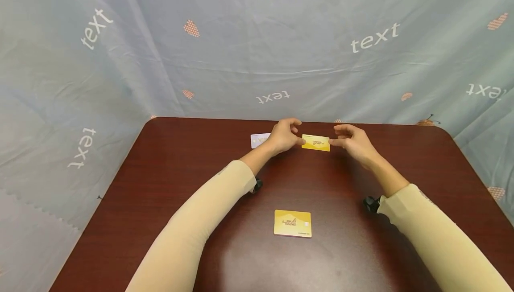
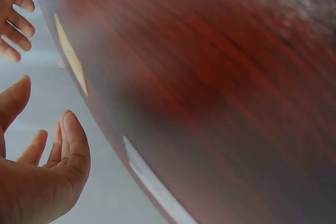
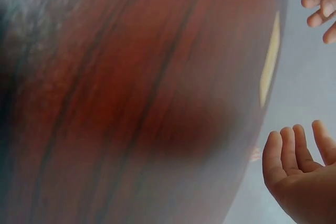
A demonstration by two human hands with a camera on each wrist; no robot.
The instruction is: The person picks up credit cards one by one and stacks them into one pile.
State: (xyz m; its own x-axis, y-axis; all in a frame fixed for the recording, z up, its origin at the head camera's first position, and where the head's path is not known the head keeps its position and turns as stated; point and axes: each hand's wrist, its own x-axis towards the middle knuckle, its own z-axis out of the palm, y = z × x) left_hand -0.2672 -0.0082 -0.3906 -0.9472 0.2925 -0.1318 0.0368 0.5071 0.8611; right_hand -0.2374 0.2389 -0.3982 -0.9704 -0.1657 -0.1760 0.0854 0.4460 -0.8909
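Observation:
A yellow card (image 1: 315,143) with a printed emblem lies near the far edge of the table, between the two hands. The left hand (image 1: 286,136) hovers at its left end, fingers loosely bent. At its right end is the right hand (image 1: 353,144), thumb and fingers spread apart. In the left wrist view a gap shows between the left hand (image 2: 47,174) and the flat yellow card (image 2: 71,56). The right wrist view likewise shows the right hand (image 3: 299,182) apart from it. A whitish card (image 1: 258,141) is partly hidden behind the left hand.
Another yellow card (image 1: 292,224), with a thick-looking edge, lies nearer on the dark red wooden table (image 1: 329,256). Behind the table hangs a grey-blue cloth (image 1: 225,60) with printed words and orange shapes, close along the far edge.

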